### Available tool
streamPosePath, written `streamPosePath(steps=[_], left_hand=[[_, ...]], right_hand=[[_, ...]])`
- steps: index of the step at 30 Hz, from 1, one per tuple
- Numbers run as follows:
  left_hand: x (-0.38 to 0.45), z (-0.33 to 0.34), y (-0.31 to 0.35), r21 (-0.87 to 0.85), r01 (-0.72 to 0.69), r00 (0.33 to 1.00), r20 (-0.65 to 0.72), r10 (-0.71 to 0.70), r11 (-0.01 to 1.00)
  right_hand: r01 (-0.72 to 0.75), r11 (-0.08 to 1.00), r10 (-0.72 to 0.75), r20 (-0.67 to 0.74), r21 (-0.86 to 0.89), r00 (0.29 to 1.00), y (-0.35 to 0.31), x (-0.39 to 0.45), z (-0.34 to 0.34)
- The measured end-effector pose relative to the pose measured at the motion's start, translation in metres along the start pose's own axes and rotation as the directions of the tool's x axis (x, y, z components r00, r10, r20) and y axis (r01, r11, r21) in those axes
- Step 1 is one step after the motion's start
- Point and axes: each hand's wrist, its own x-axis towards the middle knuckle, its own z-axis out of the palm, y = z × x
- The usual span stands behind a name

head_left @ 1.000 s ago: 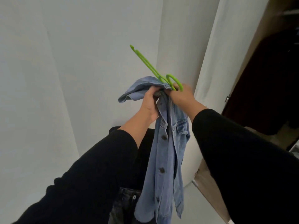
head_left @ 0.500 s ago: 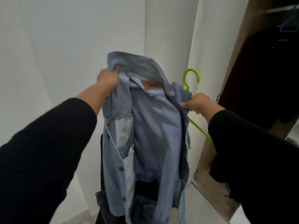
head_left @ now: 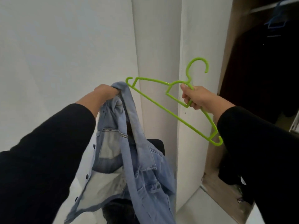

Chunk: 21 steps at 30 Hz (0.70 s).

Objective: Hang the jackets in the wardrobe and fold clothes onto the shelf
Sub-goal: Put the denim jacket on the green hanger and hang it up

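The left hand [head_left: 106, 92] grips the light-blue denim jacket [head_left: 129, 159] by a bunched fold at its collar, so the garment hangs open and slack below the fist, lining outward, its lower part draped in front of some dark clothing [head_left: 118, 210] low in view. The right hand [head_left: 196, 97] has its fingers curled round the green plastic hanger [head_left: 150, 102] near the neck, just under the hook; the hanger is tilted, one end pointing toward the jacket's collar and almost touching it, the other end dropping beside the right sleeve. Neither end is inside the jacket yet.

The step in hand looks like the dressing of the hanger: jacket and hanger are both held up and apart from the open wardrobe [head_left: 258, 78] at the right, where a blue hanger [head_left: 276, 21] already hangs on the rail [head_left: 265, 8] above dark garments.

The next move likely calls for feeding the near end of the hanger into one shoulder, then shifting the left hand's grip along the collar to pull the other shoulder over the far end. The collar is crumpled in the fist, so it may need opening first, or the shoulder may slip off.
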Motion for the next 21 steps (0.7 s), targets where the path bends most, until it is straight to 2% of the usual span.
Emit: streamPosePath(steps=[4,12,17,21], left_hand=[[0.002,-0.001,-0.004,0.056,0.011,1.0,-0.02,-0.01,0.998],[0.003,0.011,-0.003,-0.106,0.006,0.996,-0.091,-0.015,0.994],[-0.008,0.014,0.004,-0.113,-0.086,0.992,-0.098,0.075,0.99],[-0.019,0.015,0.016,-0.079,-0.236,0.969,-0.088,0.229,0.969]], right_hand=[[-0.065,0.996,0.07,0.074,-0.067,0.995,0.008,-0.003,-0.01],[-0.08,0.981,0.112,0.186,-0.175,0.976,0.016,-0.008,0.012],[-0.069,0.99,0.081,0.103,-0.123,0.991,0.016,-0.003,0.039],[-0.015,0.998,0.018,0.046,-0.065,0.999,0.01,0.001,0.058]])
